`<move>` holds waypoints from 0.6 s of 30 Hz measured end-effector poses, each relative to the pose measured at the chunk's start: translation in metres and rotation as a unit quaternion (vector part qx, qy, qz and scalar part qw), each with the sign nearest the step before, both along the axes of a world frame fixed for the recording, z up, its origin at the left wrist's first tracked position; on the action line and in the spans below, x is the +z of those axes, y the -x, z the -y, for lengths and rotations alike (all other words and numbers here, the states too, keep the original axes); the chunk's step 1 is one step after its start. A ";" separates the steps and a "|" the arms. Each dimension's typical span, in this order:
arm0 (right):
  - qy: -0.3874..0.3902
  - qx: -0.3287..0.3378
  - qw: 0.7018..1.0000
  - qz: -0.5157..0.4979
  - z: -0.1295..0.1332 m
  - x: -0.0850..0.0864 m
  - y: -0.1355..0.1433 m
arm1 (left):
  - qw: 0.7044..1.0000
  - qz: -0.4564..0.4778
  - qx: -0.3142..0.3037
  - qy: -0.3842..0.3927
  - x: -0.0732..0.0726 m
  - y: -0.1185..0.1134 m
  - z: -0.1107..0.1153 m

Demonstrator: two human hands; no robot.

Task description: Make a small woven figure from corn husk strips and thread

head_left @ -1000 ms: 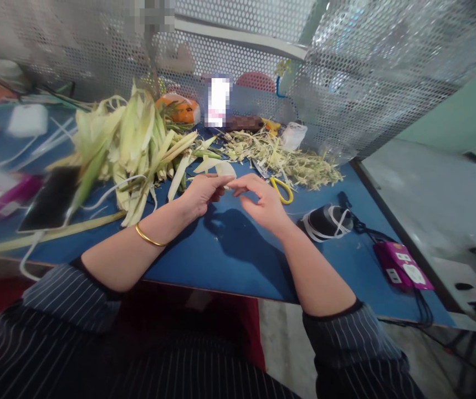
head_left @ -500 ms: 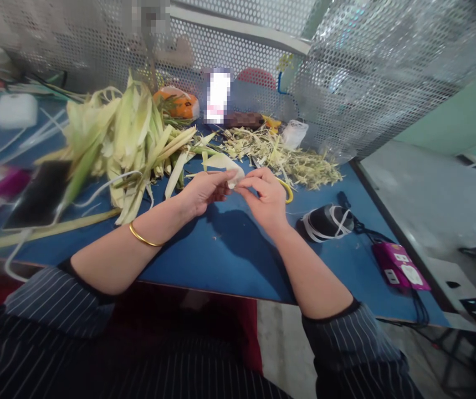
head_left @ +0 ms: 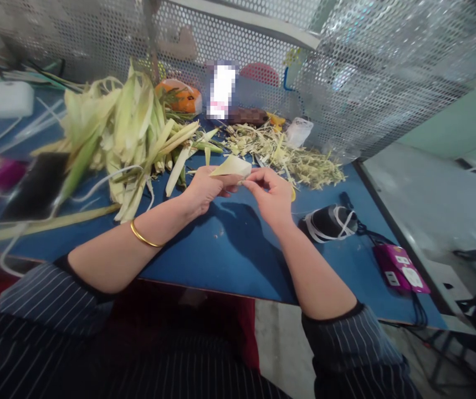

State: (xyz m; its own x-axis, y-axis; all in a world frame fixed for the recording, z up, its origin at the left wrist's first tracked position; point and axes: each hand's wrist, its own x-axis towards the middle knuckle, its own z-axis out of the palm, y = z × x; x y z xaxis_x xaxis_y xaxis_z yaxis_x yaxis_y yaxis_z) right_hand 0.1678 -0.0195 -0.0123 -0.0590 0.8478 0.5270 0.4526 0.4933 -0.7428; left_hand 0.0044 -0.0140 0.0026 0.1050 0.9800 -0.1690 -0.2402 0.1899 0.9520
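Between my two hands is a pale piece of corn husk, held a little above the blue table. My left hand is closed around its left and lower part, with the fingers partly hidden behind it. At its right end my right hand pinches the tip of the husk between thumb and fingers. A heap of long corn husks lies to the left, beyond my left hand. Behind my hands spreads a pile of thin husk trimmings. Scissors with a yellow handle lie partly hidden behind my right hand.
On the right are a dark spool wound with white cord and a purple power strip with cables. A phone with a white cable lies left. An orange package and a perforated screen stand at the back.
The husk piece has turned in my fingers, so its broad pointed face now shows above my left hand. My right hand has shifted slightly right. The whole view has tilted a little.
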 end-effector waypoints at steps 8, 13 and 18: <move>0.062 0.002 0.998 -0.001 0.003 0.004 0.001 | 0.999 -0.032 -0.007 -0.017 -0.001 -0.001 0.002; 0.075 0.002 0.997 -0.030 0.000 0.001 0.002 | 0.999 -0.033 -0.022 -0.036 -0.002 -0.003 0.002; 0.150 0.031 0.975 -0.159 -0.005 -0.001 0.001 | 0.999 -0.024 -0.025 -0.025 0.003 -0.002 0.001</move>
